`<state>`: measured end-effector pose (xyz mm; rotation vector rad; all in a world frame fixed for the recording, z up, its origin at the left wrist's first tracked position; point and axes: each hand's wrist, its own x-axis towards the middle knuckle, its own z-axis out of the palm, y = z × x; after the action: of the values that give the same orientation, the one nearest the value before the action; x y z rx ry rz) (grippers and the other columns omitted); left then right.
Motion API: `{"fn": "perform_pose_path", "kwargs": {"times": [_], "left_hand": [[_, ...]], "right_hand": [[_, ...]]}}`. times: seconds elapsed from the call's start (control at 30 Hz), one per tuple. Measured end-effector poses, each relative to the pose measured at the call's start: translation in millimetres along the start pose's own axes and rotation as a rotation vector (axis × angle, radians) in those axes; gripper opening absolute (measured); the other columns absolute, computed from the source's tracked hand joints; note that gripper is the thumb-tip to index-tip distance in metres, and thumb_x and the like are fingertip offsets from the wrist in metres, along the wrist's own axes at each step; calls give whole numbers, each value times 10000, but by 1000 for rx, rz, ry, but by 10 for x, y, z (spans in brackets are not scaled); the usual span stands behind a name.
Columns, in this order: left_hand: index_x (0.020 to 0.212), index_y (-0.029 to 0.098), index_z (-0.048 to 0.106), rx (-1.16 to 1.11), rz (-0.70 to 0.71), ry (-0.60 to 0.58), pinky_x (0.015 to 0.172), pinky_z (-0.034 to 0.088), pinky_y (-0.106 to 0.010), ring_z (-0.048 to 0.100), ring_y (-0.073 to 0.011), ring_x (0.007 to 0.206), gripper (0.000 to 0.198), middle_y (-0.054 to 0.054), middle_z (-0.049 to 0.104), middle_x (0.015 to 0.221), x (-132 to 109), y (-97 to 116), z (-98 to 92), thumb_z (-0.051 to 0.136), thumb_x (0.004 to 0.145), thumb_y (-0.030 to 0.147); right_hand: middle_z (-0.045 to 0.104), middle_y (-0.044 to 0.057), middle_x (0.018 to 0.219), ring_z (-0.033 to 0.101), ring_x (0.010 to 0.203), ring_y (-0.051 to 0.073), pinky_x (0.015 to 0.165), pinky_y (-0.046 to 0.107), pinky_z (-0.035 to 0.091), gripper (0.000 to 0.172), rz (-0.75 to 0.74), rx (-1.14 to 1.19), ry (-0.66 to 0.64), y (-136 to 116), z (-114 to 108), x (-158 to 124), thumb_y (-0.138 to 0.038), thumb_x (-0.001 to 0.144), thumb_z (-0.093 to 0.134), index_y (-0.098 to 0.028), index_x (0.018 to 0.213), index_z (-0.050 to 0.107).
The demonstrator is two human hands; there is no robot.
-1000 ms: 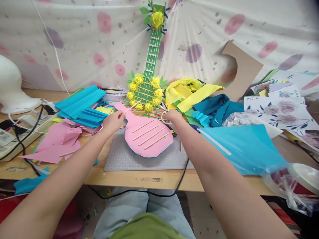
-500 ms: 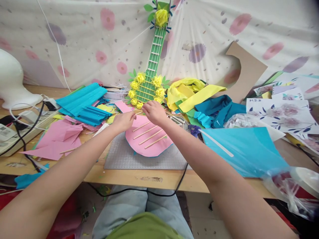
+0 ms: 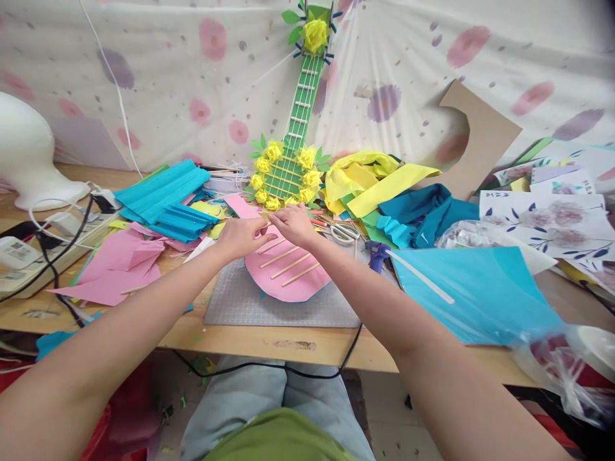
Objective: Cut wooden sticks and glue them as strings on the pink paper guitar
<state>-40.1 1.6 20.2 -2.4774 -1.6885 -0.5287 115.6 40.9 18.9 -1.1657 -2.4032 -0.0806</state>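
A round pink paper disc [image 3: 288,287] with a blue edge lies on the grey cutting mat [image 3: 230,307]. Several thin wooden sticks [image 3: 289,266] run slanted and roughly side by side across its face. Over the disc's upper left part, my left hand [image 3: 244,238] is closed at the fingertips, its thumb stretched to the right. My right hand [image 3: 292,224] meets it from the other side, fingers bent down and pointing left. Whatever lies between the fingertips is too small and covered to make out.
Behind stands a green paper guitar [image 3: 302,109] with yellow flowers. Scissors [image 3: 343,234] and a purple glue gun [image 3: 377,255] lie right of the disc. Blue crepe paper [image 3: 163,189], pink paper [image 3: 115,266] and a blue sheet [image 3: 475,288] surround the mat. A black cord [image 3: 259,366] hangs in front.
My right hand has come down and flattened beside my left. The left thumb now stretches further right. A thin stick end seen between the hands before is hard to see now. The view has shifted slightly.
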Motion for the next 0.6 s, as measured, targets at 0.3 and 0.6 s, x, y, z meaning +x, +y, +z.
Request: {"fn": "perform_pose_path", "kwargs": {"times": [0.3,0.6], "left_hand": [[648,194,514,-98,-24,-63,507,225,-231,460,-121,550,409,18,536,590,14,-40,48,520,629,602],[569,162,467,-337,8,-2,505,239,-217,335,-74,507,383,46,393,514,75,1,12,549,645,528]], "right_hand": [[641,28,804,486,801,137,727,285,213,402,18,144,-96,73,28,19,-356,889,318,-163,763,647],[578,15,746,477,702,107,657,228,316,440,28,664,-123,59,95,40,-350,885,235,-130,755,593]]}}
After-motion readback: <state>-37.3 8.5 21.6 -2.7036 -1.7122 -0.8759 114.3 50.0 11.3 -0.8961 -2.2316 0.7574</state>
